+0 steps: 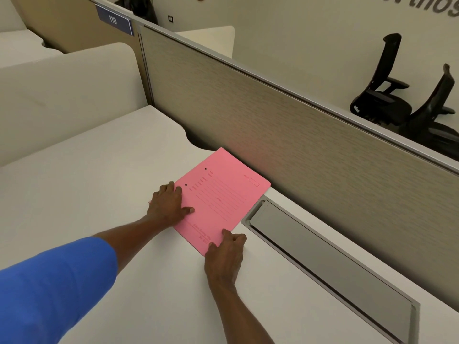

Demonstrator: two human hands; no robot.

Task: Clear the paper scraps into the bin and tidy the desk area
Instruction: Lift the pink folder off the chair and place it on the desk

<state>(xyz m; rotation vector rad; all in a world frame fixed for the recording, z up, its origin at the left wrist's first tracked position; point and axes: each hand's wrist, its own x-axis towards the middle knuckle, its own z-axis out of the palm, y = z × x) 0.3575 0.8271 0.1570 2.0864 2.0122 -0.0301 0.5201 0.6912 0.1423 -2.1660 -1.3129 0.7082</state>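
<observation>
A pink file folder (pixel 218 197) lies flat on the white bench (pixel 99 189), turned at an angle, its far corner touching the foot of the partition panel (pixel 285 135) along the bench's back edge; its right corner sits just beside the near end of the grey cable-tray lid (pixel 323 252) set into the bench along that same edge; printed lines and two small punched holes show on its cover.

The left hand (pixel 167 204) rests palm-down on the folder's left edge, fingers (pixel 173 188) spread apart and flat, thumb lying out across the cover, pressing rather than gripping; the right hand (pixel 226 254) is at the folder's near corner, fingers (pixel 227 233) curled together with the tips on the cover; whether the thumb is under the edge cannot be told; a blue sleeve (pixel 54 286) covers the left upper arm.

Beyond the partition stand two black office chairs (pixel 397 100); at the far left a blue sign marked 110 (pixel 113 19) is fixed to another divider, above a neighbouring pale desk surface (pixel 62 83).
</observation>
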